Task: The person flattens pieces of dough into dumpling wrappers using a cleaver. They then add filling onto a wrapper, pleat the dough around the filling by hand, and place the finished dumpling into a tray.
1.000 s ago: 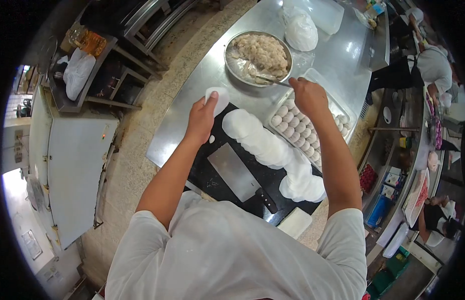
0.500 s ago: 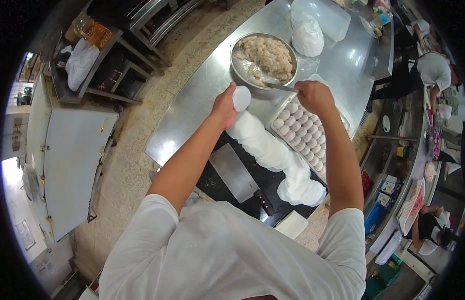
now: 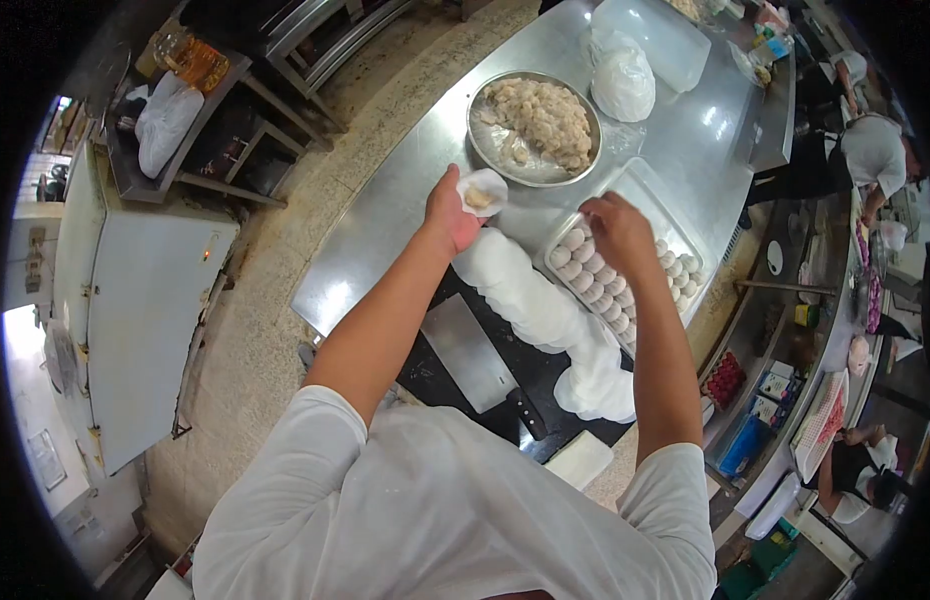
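My left hand (image 3: 449, 214) holds a round white dumpling wrapper (image 3: 495, 187) with a small dab of pale filling (image 3: 476, 198) on it. My right hand (image 3: 620, 236) hovers over the tray (image 3: 701, 240) of round white dumplings (image 3: 593, 264), its fingers curled; what they grip is hidden. Beyond both hands stands a steel bowl (image 3: 505, 172) of chunky pale filling (image 3: 543, 118). A long overlapping row of wrappers (image 3: 525, 296) runs from beside my left hand toward me.
A cleaver (image 3: 471, 352) lies on the black board (image 3: 425, 375) near my body, beside a folded white cloth (image 3: 581, 460). At the far side of the steel table (image 3: 385, 190) are a tied plastic bag (image 3: 623, 84) and a clear container (image 3: 665, 45). Other people (image 3: 870, 150) work at the right.
My right hand has moved away from the bowl toward the tray, and the flat metal spreader it held is no longer visible. A dab of filling now lies on the wrapper in my left hand.
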Demonstrator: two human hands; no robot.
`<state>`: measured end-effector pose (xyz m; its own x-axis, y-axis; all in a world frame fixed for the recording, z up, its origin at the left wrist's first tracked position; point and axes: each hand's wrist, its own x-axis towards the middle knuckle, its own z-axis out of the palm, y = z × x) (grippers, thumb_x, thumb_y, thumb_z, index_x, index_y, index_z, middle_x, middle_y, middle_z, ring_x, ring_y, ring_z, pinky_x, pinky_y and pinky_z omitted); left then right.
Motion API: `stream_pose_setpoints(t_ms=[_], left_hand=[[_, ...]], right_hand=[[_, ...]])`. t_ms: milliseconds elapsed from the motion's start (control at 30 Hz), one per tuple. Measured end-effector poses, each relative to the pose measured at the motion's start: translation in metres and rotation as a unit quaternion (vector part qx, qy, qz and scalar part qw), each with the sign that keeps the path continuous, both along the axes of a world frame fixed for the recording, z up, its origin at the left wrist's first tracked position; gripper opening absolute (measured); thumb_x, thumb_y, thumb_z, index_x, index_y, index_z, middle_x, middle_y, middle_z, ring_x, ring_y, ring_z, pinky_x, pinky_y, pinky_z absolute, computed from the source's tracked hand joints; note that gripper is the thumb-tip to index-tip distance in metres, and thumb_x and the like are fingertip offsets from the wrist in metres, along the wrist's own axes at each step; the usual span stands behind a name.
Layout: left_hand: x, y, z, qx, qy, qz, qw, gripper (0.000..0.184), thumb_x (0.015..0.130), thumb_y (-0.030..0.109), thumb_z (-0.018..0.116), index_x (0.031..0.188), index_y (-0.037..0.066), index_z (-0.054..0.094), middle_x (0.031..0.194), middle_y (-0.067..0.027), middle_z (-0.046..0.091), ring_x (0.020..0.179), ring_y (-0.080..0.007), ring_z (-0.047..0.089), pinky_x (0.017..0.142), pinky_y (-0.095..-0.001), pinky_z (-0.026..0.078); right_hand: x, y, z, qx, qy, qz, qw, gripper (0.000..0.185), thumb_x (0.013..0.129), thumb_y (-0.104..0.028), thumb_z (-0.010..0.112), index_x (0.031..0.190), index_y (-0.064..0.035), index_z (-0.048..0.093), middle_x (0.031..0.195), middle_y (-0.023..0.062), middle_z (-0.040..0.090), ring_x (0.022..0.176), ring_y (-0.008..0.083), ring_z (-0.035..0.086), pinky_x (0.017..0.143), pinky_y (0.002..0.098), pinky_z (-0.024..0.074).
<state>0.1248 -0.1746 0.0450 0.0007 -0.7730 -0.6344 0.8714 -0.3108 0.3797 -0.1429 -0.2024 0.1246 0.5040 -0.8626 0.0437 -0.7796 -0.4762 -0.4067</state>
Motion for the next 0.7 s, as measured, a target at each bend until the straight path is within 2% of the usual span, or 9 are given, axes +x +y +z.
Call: stream_pose_setpoints(t_ms=[67,133,200,267,300,367,467,567,700], left_hand=[[0.001,-0.001,-0.004,0.008,-0.029,0.040,0.999,0.055,0.108,0.046,0.041,0.138,0.001,0.047,0.136,-0.0192,0.058,0.124,-0.0362,0.058,0.107,-0.0541,0.046],[0.000,-0.003,-0.008,0.008,-0.024,0.044,0.999,0.055,0.108,0.046,0.042,0.138,0.001,0.048,0.137,-0.0188,0.058,0.124,-0.0357,0.058,0.107,-0.0532,0.046],[-0.002,-0.003,-0.008,0.010,-0.019,0.047,0.999,0.054,0.107,0.046,0.043,0.137,0.001,0.048,0.137,-0.0183,0.058,0.124,-0.0352,0.058,0.107,-0.0524,0.046],[-0.007,-0.001,-0.003,0.002,-0.018,0.051,0.999,0.058,0.108,0.045,0.043,0.139,-0.004,0.045,0.140,-0.0211,0.055,0.131,-0.0363,0.054,0.113,-0.0515,0.042],[-0.007,-0.001,-0.005,0.001,-0.019,0.052,0.998,0.058,0.108,0.045,0.043,0.139,-0.004,0.045,0.140,-0.0211,0.055,0.131,-0.0363,0.054,0.113,-0.0515,0.042],[-0.006,-0.001,-0.009,-0.012,-0.018,0.042,0.999,0.059,0.108,0.046,0.041,0.138,-0.005,0.046,0.140,-0.0211,0.055,0.131,-0.0353,0.054,0.113,-0.0501,0.042],[-0.003,-0.002,-0.012,-0.013,-0.019,0.020,1.000,0.060,0.108,0.047,0.039,0.137,-0.005,0.049,0.138,-0.0213,0.057,0.131,-0.0346,0.054,0.114,-0.0486,0.041],[0.002,0.001,-0.006,-0.025,0.018,-0.020,0.999,0.055,0.109,0.044,0.039,0.135,-0.003,0.050,0.133,-0.0202,0.060,0.123,-0.0342,0.060,0.107,-0.0507,0.047],[0.004,0.009,0.011,-0.029,0.028,-0.068,0.997,0.056,0.109,0.045,0.038,0.134,-0.004,0.052,0.132,-0.0206,0.061,0.121,-0.0346,0.061,0.106,-0.0503,0.049]], right_hand=[[-0.004,-0.012,0.003,-0.003,-0.038,-0.013,0.999,0.017,0.092,-0.013,0.062,0.105,-0.0110,0.074,0.094,0.0141,0.067,0.089,0.0361,0.067,0.075,0.0467,0.0535],[-0.002,-0.027,0.008,-0.040,0.001,-0.062,0.997,0.020,0.093,-0.013,0.060,0.107,-0.0121,0.074,0.094,0.0146,0.067,0.088,0.0364,0.067,0.075,0.0468,0.0534],[-0.001,-0.041,-0.001,-0.038,0.021,-0.060,0.997,0.023,0.092,-0.012,0.059,0.109,-0.0135,0.074,0.097,0.0152,0.068,0.090,0.0365,0.068,0.077,0.0466,0.0542],[0.001,-0.049,-0.013,-0.041,0.100,-0.051,0.993,0.023,0.092,-0.011,0.059,0.109,-0.0131,0.074,0.099,0.0147,0.070,0.092,0.0358,0.069,0.078,0.0464,0.0551],[0.002,-0.048,-0.014,-0.042,0.099,-0.049,0.993,0.023,0.092,-0.011,0.059,0.109,-0.0131,0.074,0.099,0.0147,0.070,0.092,0.0358,0.069,0.078,0.0464,0.0551],[0.003,-0.044,-0.015,-0.025,0.059,0.045,0.997,0.023,0.090,-0.010,0.062,0.109,-0.0127,0.075,0.094,0.0119,0.071,0.087,0.0349,0.068,0.077,0.0453,0.0539],[-0.001,-0.040,-0.011,-0.026,0.004,0.072,0.997,0.024,0.089,-0.008,0.063,0.109,-0.0133,0.075,0.094,0.0115,0.071,0.086,0.0345,0.068,0.076,0.0445,0.0538],[-0.008,-0.030,-0.004,0.021,-0.039,0.076,0.996,0.024,0.088,-0.006,0.065,0.109,-0.0133,0.076,0.092,0.0112,0.069,0.085,0.0335,0.067,0.074,0.0431,0.0529],[-0.001,0.007,0.004,-0.014,-0.047,0.057,0.997,0.023,0.087,-0.011,0.068,0.107,-0.0172,0.077,0.087,0.0081,0.063,0.082,0.0309,0.067,0.071,0.0426,0.0540]])
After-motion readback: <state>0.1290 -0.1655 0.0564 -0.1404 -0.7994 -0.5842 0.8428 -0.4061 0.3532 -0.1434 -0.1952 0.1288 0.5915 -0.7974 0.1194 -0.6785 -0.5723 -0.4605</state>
